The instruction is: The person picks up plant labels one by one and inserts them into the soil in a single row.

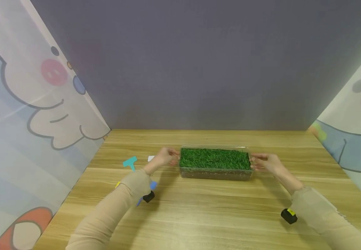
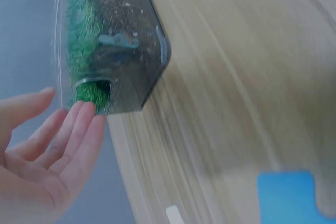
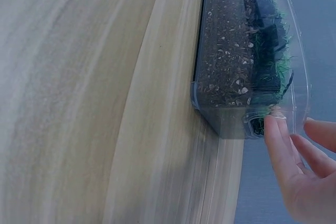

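The left hand (image 1: 165, 158) reaches forward from a beige sleeve to the left end of a clear plastic tray (image 1: 215, 173). In the left wrist view its fingers (image 2: 79, 129) are straight and relaxed, tips touching the tray's end wall, gripping nothing. The tray (image 2: 131, 40) sits at the middle of a wooden table (image 1: 199, 215), long side facing the person. It is rectangular with transparent walls, dark speckled soil showing through them and a dense layer of green grass (image 1: 215, 158) on top. At the tray's right end, the right hand (image 1: 266, 163) mirrors the left: in the right wrist view, its straight fingers (image 3: 278, 145) rest against the tray (image 3: 231, 72) wall, not curled round it. Left of the tray lie a teal T-shaped piece (image 1: 130, 162) and a small white scrap (image 1: 150, 158). Cartoon-printed panels flank the table, with a grey wall behind.
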Action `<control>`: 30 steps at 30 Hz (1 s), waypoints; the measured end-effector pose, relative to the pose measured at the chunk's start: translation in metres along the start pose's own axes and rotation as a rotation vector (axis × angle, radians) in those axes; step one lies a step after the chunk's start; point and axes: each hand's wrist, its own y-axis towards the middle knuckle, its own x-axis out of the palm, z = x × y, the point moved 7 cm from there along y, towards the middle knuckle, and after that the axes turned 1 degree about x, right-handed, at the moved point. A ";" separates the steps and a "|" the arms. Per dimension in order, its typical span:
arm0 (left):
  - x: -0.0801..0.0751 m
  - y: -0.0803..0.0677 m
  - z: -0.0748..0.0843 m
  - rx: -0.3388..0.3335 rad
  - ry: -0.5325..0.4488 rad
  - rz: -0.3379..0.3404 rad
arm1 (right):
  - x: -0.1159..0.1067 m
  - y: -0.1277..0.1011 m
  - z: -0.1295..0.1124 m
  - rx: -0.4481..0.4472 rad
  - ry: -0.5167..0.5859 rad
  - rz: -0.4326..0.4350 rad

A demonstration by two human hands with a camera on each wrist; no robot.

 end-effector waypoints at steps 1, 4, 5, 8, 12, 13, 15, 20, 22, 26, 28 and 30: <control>-0.001 -0.001 -0.001 -0.001 0.005 -0.019 | 0.001 -0.001 -0.002 -0.013 0.002 -0.011; -0.005 -0.004 -0.001 0.019 0.040 -0.070 | 0.001 -0.001 -0.003 -0.011 0.000 -0.009; -0.007 -0.005 -0.001 0.026 0.054 -0.083 | 0.002 -0.002 -0.004 -0.020 0.000 -0.018; -0.013 -0.009 0.000 0.060 0.126 -0.109 | 0.001 -0.001 -0.003 -0.019 0.000 -0.017; -0.021 -0.014 0.005 0.121 0.251 -0.140 | -0.001 0.001 0.001 -0.021 0.004 -0.013; -0.022 -0.014 0.006 0.131 0.273 -0.149 | 0.000 0.001 0.001 -0.033 0.004 -0.021; -0.025 -0.016 0.007 0.157 0.325 -0.163 | -0.003 0.003 0.005 -0.017 0.002 -0.004; -0.035 -0.017 0.010 0.212 0.495 -0.158 | -0.006 0.005 0.011 0.016 -0.002 0.030; -0.038 -0.018 0.010 0.226 0.572 -0.154 | -0.002 0.002 0.004 0.001 -0.013 0.012; -0.041 -0.018 0.006 0.231 0.684 -0.171 | 0.010 -0.014 -0.018 -0.020 -0.044 -0.012; -0.042 -0.018 0.003 0.219 0.715 -0.177 | 0.017 -0.023 -0.031 -0.012 -0.072 -0.002; -0.042 -0.016 0.001 0.210 0.739 -0.178 | 0.024 -0.031 -0.043 0.003 -0.100 0.009</control>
